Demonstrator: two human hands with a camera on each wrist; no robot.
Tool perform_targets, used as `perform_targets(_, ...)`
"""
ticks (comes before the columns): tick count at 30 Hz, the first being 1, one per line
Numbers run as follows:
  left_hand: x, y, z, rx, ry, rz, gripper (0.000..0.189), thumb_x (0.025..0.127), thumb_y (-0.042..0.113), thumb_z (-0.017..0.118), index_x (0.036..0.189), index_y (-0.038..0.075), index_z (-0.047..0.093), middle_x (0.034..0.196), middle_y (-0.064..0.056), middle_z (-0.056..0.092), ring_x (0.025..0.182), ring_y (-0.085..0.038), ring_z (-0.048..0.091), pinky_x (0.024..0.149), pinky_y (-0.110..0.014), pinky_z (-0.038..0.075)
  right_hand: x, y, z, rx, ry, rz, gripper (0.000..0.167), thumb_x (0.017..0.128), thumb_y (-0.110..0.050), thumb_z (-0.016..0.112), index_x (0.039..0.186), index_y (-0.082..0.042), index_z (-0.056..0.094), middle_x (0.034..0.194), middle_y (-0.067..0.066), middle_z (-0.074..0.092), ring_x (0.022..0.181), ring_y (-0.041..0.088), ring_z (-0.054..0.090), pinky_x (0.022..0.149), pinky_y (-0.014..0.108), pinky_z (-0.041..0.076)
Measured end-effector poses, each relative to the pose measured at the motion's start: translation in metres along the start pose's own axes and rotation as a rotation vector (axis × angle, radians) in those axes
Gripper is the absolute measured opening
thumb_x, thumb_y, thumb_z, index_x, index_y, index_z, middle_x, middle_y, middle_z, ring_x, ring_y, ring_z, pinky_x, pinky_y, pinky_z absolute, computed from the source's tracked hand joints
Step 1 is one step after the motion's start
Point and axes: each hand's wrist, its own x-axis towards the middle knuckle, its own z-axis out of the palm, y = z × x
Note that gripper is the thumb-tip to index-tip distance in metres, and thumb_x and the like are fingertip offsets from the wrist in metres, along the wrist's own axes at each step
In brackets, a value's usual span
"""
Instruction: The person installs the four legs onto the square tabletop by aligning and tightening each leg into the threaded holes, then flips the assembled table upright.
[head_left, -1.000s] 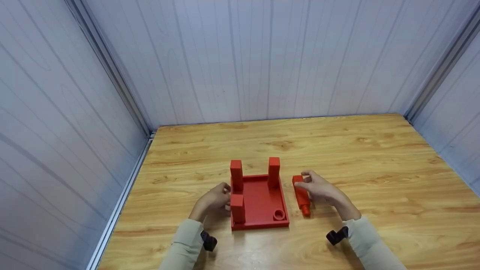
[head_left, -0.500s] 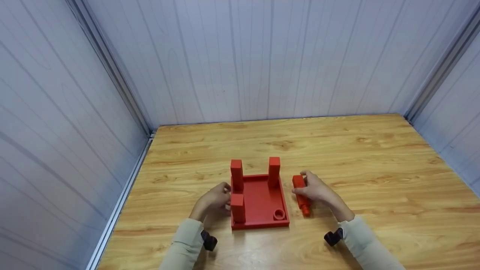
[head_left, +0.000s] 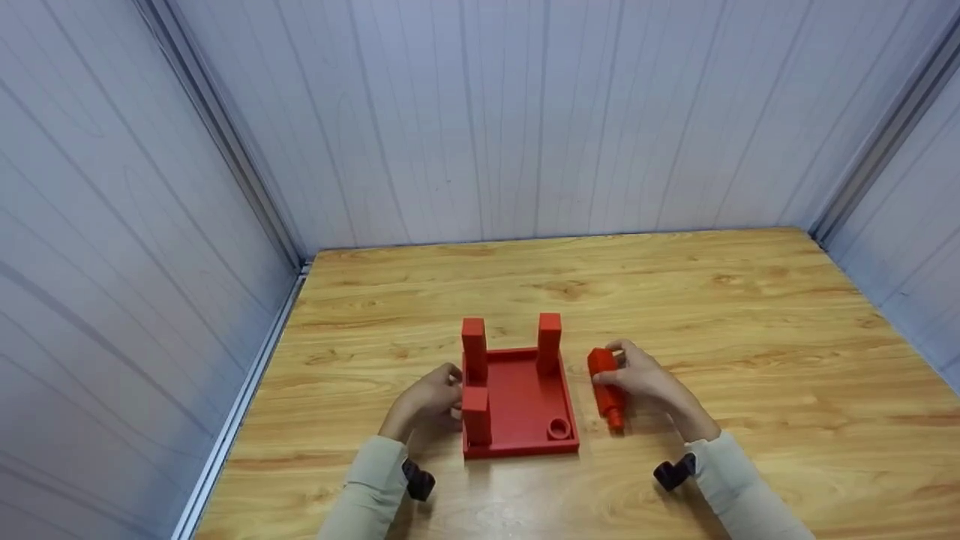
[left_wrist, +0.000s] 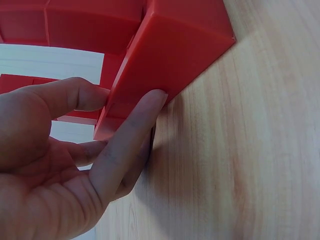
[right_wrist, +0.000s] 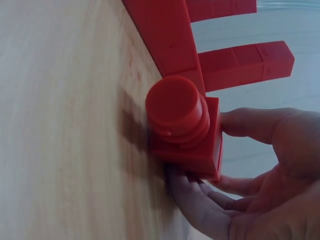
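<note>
A shallow red tray-like base (head_left: 517, 405) lies on the table, with square posts standing upright at three of its corners. At its near right corner is a round threaded socket (head_left: 559, 429). My left hand (head_left: 427, 394) holds the base's left side; in the left wrist view the thumb touches the rim and a finger (left_wrist: 132, 135) lies along the outer wall. To the right of the base, my right hand (head_left: 637, 375) grips a loose red square post (head_left: 602, 361) between thumb and fingers. The round threaded end (right_wrist: 175, 110) of this post points toward me.
The wood-grain table (head_left: 675, 285) reaches to a pale panelled wall (head_left: 487, 120) at the back. Side walls with metal frame strips (head_left: 232, 150) bound it left and right. Each sleeve cuff carries a small black camera (head_left: 675, 472).
The fingers of my right hand have closed around the loose post, which has tilted and shifted slightly right. My left hand and the base have stayed put.
</note>
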Motion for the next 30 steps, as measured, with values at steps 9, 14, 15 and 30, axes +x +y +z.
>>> perform_targets(9, -0.0004, 0.0006, -0.0010, 0.009, 0.015, -0.016, 0.040, 0.088, 0.002, 0.053, 0.126, -0.003, 0.041, 0.102, -0.014, 0.049, 0.078, -0.022, 0.055, 0.069, -0.041, 0.059, -0.0013, 0.0015, -0.0050, 0.141, 0.007, 0.021, 0.061, 0.088, -0.018, 0.067, 0.135, 0.003, 0.034, 0.128, 0.027, 0.044, 0.098, 0.027, 0.056, 0.072, 0.031, 0.052)
perform_targets(14, -0.0005, 0.0005, -0.0008, 0.020, 0.013, -0.015, 0.037, 0.089, 0.003, 0.052, 0.124, -0.003, 0.041, 0.101, -0.014, 0.050, 0.078, -0.021, 0.055, 0.069, -0.040, 0.059, -0.0013, 0.0023, -0.0054, 0.216, 0.019, 0.009, 0.064, 0.089, -0.018, 0.064, 0.139, 0.004, 0.030, 0.133, 0.027, 0.038, 0.108, 0.030, 0.054, 0.079, 0.034, 0.054)
perform_targets(15, -0.0004, 0.0002, -0.0006, 0.013, 0.011, -0.017, 0.037, 0.089, 0.002, 0.051, 0.124, -0.003, 0.041, 0.100, -0.014, 0.050, 0.077, -0.021, 0.055, 0.069, -0.040, 0.059, -0.0014, 0.0024, -0.0052, 0.232, 0.025, 0.004, 0.063, 0.090, -0.017, 0.064, 0.139, 0.004, 0.031, 0.133, 0.027, 0.038, 0.109, 0.031, 0.053, 0.080, 0.035, 0.055)
perform_targets(30, -0.0008, 0.0008, 0.0004, 0.011, -0.001, 0.011, 0.036, 0.088, -0.001, 0.047, 0.123, -0.006, 0.039, 0.089, -0.011, 0.047, 0.069, -0.020, 0.051, 0.067, -0.041, 0.059, -0.0038, -0.0005, -0.0063, 0.513, 0.006, -0.052, 0.064, 0.092, -0.014, 0.060, 0.142, 0.003, 0.024, 0.134, 0.022, 0.032, 0.101, 0.020, 0.056, 0.078, 0.036, 0.056)
